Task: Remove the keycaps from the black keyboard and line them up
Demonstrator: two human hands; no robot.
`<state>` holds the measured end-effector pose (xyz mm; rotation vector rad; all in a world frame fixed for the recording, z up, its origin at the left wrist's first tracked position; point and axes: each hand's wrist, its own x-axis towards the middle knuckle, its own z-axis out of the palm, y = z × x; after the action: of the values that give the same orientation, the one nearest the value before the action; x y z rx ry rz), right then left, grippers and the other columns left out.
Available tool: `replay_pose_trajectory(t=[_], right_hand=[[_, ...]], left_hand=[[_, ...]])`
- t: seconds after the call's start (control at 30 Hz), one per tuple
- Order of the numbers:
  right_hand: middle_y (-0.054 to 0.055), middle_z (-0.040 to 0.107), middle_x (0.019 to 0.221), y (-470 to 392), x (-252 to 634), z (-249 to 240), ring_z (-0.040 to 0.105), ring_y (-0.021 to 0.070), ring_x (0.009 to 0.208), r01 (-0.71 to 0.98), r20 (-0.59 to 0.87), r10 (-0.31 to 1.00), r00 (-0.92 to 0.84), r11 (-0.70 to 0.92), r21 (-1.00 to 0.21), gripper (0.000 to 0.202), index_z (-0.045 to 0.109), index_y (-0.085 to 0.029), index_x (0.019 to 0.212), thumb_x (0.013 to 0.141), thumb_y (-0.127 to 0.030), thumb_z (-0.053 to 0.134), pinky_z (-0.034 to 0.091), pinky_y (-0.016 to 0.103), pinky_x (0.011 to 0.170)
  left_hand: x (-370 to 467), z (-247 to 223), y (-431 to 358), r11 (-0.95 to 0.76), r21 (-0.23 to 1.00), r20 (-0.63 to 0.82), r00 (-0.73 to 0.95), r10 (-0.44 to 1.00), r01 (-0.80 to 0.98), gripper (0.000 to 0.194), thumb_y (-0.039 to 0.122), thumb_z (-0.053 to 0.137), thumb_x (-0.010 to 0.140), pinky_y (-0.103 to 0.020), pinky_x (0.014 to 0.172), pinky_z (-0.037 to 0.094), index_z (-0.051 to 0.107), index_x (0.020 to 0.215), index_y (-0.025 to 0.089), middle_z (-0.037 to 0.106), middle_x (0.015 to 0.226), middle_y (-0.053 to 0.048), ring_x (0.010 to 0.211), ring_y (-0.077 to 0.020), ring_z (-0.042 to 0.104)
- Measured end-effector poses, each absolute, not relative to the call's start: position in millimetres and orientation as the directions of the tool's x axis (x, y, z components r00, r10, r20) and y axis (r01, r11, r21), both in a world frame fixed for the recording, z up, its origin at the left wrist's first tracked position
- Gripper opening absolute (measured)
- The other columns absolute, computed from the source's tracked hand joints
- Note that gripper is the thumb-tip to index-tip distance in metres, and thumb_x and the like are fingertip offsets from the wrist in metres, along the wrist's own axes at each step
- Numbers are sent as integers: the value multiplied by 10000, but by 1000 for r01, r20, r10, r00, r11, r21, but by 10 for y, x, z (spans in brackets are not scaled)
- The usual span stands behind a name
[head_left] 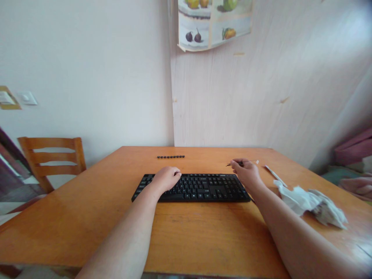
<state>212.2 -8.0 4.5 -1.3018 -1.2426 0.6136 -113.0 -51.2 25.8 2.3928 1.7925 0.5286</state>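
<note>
Stretching left-to-right, black keyboard point(200, 188)

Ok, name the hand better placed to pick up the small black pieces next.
Probably the left hand: it is over the keyboard, nearer the black pieces, while the right hand is farther off and holds a thin object.

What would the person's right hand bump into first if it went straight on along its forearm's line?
The right hand would probably cross the far tabletop and meet the pale wall panel behind it, though depth is hard to judge.
</note>
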Motion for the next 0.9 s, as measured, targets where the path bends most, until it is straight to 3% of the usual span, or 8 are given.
replay_pose_trajectory(t=[0.27, 0.5, 0.77, 0.9], right_hand=[[67, 678, 810, -128, 2073, 98, 652, 166, 674, 245, 300, 922, 243, 241, -939, 373, 614, -144, 1015, 756, -411, 635, 483, 269, 600], [72, 689, 782, -258, 1940, 185, 667, 180, 651, 198, 270, 949, 165, 236, -951, 359, 582, -161, 955, 784, -472, 637, 502, 283, 597], [28, 652, 674, -376, 1713, 162, 600, 137, 599, 201, 282, 957, 69, 263, -944, 401, 595, -166, 765, 804, -565, 583, 439, 241, 575], [19, 652, 656, -423, 1592, 266, 614, 145, 613, 151, 311, 948, 61, 299, -942, 376, 597, -177, 799, 793, -553, 602, 451, 239, 587]], left_hand=[[-1126, 232, -495, -292, 271, 207, 241, 948, 917, 332, 396, 430, 900, -278, 779, 423, 717, 883, 229, 723, 929, -53, 909, -203, 634], [-1127, 215, -491, -278, 272, 206, 226, 952, 921, 329, 404, 425, 902, -284, 792, 428, 714, 898, 245, 721, 926, -47, 915, -204, 635], [-1129, 231, -507, -277, 280, 193, 229, 954, 919, 340, 409, 416, 908, -280, 809, 433, 712, 915, 241, 721, 949, -53, 934, -204, 632], [-1126, 235, -499, -271, 277, 192, 223, 956, 922, 343, 409, 413, 909, -287, 797, 431, 712, 913, 242, 720, 943, -55, 925, -209, 631]])
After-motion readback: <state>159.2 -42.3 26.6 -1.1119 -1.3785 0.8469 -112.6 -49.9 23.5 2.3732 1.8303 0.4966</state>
